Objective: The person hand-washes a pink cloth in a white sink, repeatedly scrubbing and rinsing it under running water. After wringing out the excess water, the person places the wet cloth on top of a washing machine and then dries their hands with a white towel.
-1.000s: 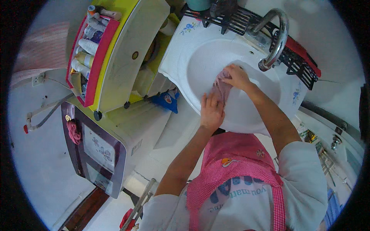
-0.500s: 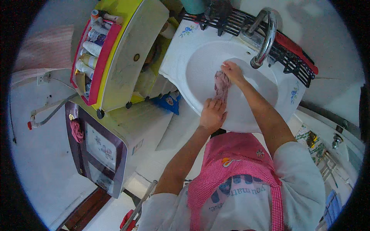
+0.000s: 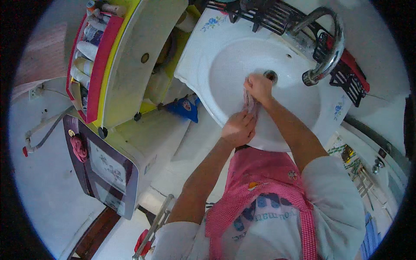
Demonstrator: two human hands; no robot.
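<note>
Gripping a pink cloth (image 3: 249,103) in the white basin (image 3: 299,96), my left hand (image 3: 238,128) and right hand (image 3: 260,88) each clench an end; I judge it light, limp, probably wet and slippery, best held where bunched.

A pink box (image 3: 103,69) of bottles (image 3: 87,50) on a yellow-edged shelf unit (image 3: 143,39), with a blue bag (image 3: 184,109) nearby

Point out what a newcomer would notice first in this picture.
Probably the bright pink apron at lower centre, and above it the pinkish cloth gripped between left hand and right hand over the white sink. A shiny curved faucet stands out at upper right. At upper left, a hot-pink bin holds bottles.
</note>
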